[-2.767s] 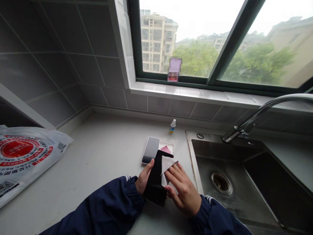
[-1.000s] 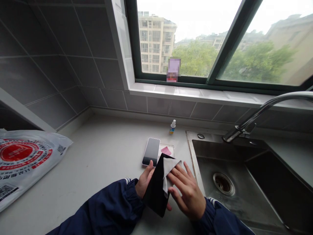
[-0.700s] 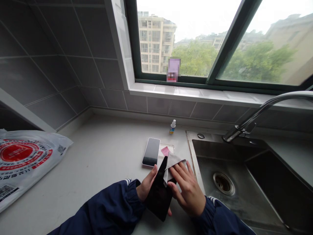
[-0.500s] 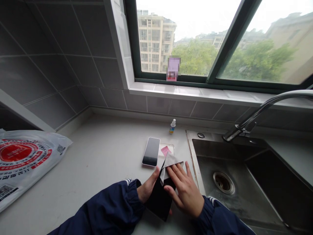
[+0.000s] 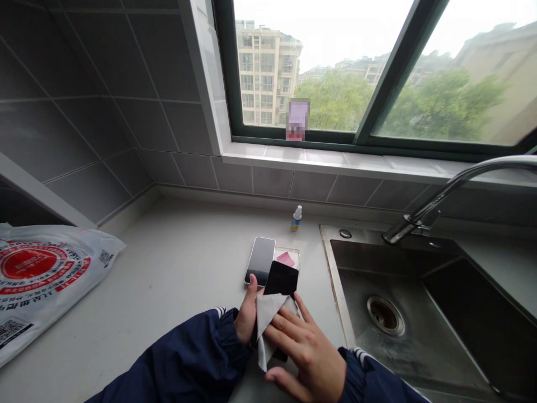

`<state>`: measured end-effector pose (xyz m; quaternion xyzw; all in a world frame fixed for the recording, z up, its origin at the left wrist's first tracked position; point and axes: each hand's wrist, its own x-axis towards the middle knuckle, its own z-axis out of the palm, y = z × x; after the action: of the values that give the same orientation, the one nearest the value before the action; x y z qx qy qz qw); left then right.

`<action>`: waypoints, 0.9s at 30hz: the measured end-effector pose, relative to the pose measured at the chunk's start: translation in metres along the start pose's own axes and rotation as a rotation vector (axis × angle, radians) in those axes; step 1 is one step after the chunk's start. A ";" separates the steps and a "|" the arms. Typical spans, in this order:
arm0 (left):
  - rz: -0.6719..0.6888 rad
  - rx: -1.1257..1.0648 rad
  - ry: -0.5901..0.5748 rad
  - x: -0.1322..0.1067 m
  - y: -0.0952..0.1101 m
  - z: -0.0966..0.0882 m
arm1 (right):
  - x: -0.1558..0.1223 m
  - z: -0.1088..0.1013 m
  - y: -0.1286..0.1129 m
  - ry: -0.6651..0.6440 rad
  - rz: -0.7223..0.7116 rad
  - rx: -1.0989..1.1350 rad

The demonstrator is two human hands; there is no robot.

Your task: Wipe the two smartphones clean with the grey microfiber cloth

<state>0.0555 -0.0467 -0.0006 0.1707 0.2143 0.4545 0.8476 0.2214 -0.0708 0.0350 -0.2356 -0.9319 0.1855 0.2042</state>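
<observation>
My left hand grips the left edge of a black phone held above the counter, thumb up along its side. My right hand presses a pale grey cloth flat against the lower half of the phone's dark face, fingers stretched out on the cloth. A second phone with a glossy screen lies flat on the counter just beyond, beside a clear case holding a pink slip.
A small dropper bottle stands by the wall. A steel sink with a curved tap fills the right side. A printed plastic bag lies at the left on the white counter.
My right hand has slid the cloth from the phone's far end down toward me, leaving the top of the black phone uncovered. My left hand keeps its hold.
</observation>
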 end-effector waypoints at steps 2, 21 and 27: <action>0.020 -0.011 0.036 0.001 0.001 -0.001 | 0.000 0.002 -0.001 0.015 -0.036 0.022; 0.016 0.113 0.045 0.001 0.004 0.009 | -0.007 0.013 0.003 0.122 -0.007 -0.083; 0.042 0.162 -0.028 0.000 0.004 0.016 | -0.007 0.013 0.007 0.094 0.043 -0.097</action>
<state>0.0613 -0.0464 0.0153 0.2494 0.2347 0.4511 0.8241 0.2234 -0.0716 0.0192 -0.2737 -0.9239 0.1332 0.2321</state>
